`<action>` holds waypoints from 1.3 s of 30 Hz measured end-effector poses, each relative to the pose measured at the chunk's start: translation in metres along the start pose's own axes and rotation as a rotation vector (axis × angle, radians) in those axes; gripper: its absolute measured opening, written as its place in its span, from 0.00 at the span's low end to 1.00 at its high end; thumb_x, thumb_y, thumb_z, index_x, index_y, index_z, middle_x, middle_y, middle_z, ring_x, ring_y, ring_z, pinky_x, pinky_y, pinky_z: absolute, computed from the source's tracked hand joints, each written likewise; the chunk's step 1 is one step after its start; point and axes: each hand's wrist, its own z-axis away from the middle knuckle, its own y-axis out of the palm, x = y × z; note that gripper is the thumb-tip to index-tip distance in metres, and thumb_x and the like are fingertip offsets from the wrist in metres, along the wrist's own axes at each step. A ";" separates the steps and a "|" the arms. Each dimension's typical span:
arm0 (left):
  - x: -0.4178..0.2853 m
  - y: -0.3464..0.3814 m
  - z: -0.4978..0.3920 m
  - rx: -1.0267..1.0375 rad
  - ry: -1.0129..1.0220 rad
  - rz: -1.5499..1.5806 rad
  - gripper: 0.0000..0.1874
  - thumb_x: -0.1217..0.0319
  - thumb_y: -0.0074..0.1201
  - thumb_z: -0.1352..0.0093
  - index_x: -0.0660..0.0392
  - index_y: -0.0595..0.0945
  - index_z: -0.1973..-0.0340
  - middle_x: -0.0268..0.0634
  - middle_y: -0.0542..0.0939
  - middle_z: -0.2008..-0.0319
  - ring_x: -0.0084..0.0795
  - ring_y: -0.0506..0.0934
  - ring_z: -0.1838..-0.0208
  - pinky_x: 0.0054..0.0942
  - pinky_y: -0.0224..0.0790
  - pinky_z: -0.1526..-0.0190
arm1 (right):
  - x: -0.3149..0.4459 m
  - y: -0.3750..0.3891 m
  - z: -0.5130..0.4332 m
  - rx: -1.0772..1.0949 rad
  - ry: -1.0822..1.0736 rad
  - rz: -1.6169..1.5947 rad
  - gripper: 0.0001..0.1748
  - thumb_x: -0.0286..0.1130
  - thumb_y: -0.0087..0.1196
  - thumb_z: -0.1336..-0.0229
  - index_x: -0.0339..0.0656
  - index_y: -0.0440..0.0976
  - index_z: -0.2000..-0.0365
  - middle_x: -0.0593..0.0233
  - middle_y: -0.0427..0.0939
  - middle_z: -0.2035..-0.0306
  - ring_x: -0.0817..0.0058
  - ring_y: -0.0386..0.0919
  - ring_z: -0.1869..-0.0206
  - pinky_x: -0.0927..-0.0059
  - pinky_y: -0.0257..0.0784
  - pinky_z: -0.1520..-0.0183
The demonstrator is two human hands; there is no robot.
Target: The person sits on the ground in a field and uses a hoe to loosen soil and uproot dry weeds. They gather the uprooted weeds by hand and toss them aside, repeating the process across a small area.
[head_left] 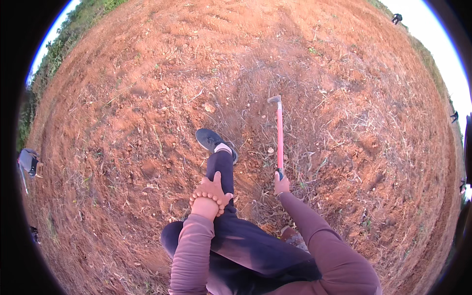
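My right hand [281, 183] is closed around the dark grip of a long-handled hand tool with a red shaft [280, 140]. The tool's short bent metal head [274, 99] points left, over or on the reddish soil; contact cannot be told. My left hand [214, 186], with a beaded bracelet [207, 195] at the wrist, rests on my dark-trousered leg [220, 169] with fingers apart and no tool in it. Below the leg's hem is a dark shoe [209, 140] on the ground.
Uneven reddish soil [147, 110] with dry stalks surrounds me. A pale stone or clod [209, 107] lies ahead. One person [29, 162] is bent over at far left, another [396, 18] at upper right. Green bushes [55, 55] border the field at upper left.
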 end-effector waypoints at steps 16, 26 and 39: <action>-0.007 0.004 0.016 -0.017 -0.028 0.001 0.40 0.45 0.53 0.40 0.46 0.59 0.37 0.51 0.69 0.50 0.53 0.75 0.49 0.52 0.72 0.57 | -0.016 -0.104 0.079 0.401 0.373 -0.859 0.20 0.49 0.48 0.36 0.47 0.56 0.74 0.75 0.56 0.89 0.84 0.56 0.91 0.78 0.51 0.90; -0.005 -0.001 0.003 -0.034 0.000 -0.020 0.45 0.43 0.53 0.41 0.45 0.55 0.33 0.56 0.65 0.41 0.57 0.73 0.45 0.49 0.69 0.47 | 0.056 -0.011 -0.055 0.160 0.115 -0.850 0.20 0.47 0.49 0.37 0.41 0.62 0.73 0.71 0.64 0.88 0.79 0.64 0.90 0.72 0.60 0.88; -0.006 -0.001 0.007 0.004 -0.008 -0.037 0.45 0.44 0.52 0.40 0.45 0.54 0.32 0.56 0.64 0.41 0.56 0.73 0.45 0.48 0.70 0.48 | -0.012 -0.056 0.095 0.357 0.263 -0.650 0.19 0.48 0.48 0.37 0.41 0.67 0.70 0.76 0.59 0.89 0.86 0.57 0.91 0.79 0.54 0.89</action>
